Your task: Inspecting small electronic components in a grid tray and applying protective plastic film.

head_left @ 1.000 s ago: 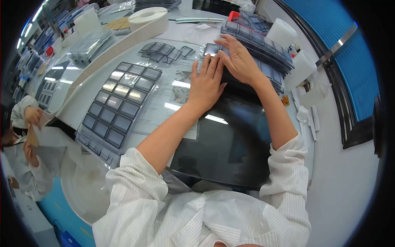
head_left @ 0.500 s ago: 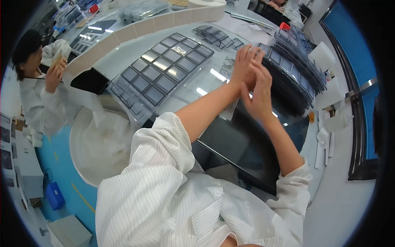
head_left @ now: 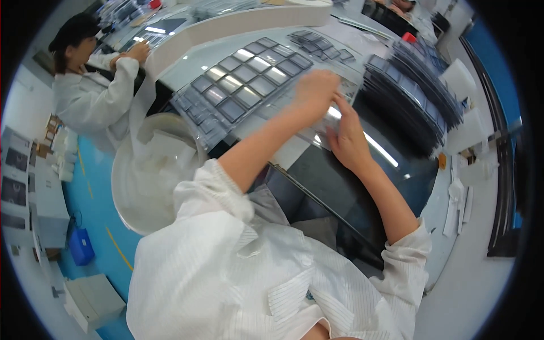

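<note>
My left hand (head_left: 317,93) is over the table, its fingers smeared by motion, so whatever they may hold does not show. Close beside it, my right hand (head_left: 349,141) has its thumb and fingers apart, with the fingertips near the left hand's fingers. I make out nothing gripped in it. Left of both hands lies a clear plastic tray (head_left: 202,120) carrying rows of dark-framed rectangular panels (head_left: 245,73). Under the hands are clear sheets and a glossy dark surface (head_left: 326,175) with bright reflections.
Tall stacks of dark trays (head_left: 405,105) stand on the right. Several loose framed pieces (head_left: 320,45) lie behind the tray. A white curved strip (head_left: 238,25) borders the table's far side. A lined white bin (head_left: 150,181) stands at left, near a co-worker (head_left: 85,85).
My left hand has moved left and away from the stacks, toward the panel tray. My right hand is slightly lower and left. The view has shifted, and the co-worker's hands have moved too.
</note>
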